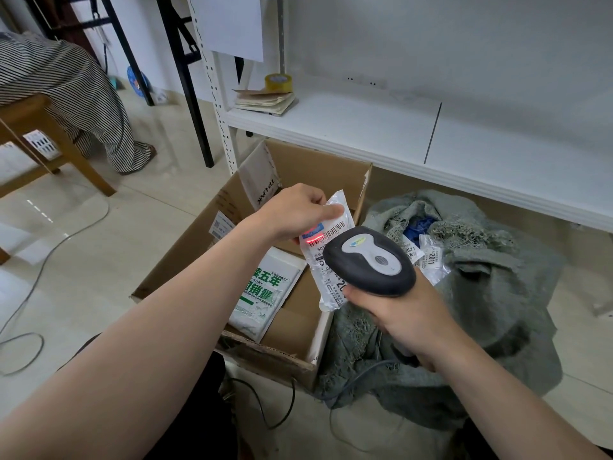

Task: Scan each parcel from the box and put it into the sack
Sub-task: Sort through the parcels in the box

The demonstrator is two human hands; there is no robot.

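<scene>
My left hand [295,210] grips the top of a small white plastic parcel [326,257] and holds it over the open cardboard box [292,356]. My right hand [403,313] holds a dark handheld scanner [370,260] just in front of the parcel. A red scan line glows on the parcel's barcode label. Inside the box lies a white parcel with green print [262,293]. To the right of the box sits a grey-green woven sack [497,293], open at the top, with white labelled parcels [428,257] and something blue inside.
A white metal shelf [381,134] runs above the box and sack, bearing a tape roll [278,83] and a stack of papers [265,101]. A wooden chair [49,144] draped with striped cloth stands at left. Cables [36,277] trail over the tiled floor.
</scene>
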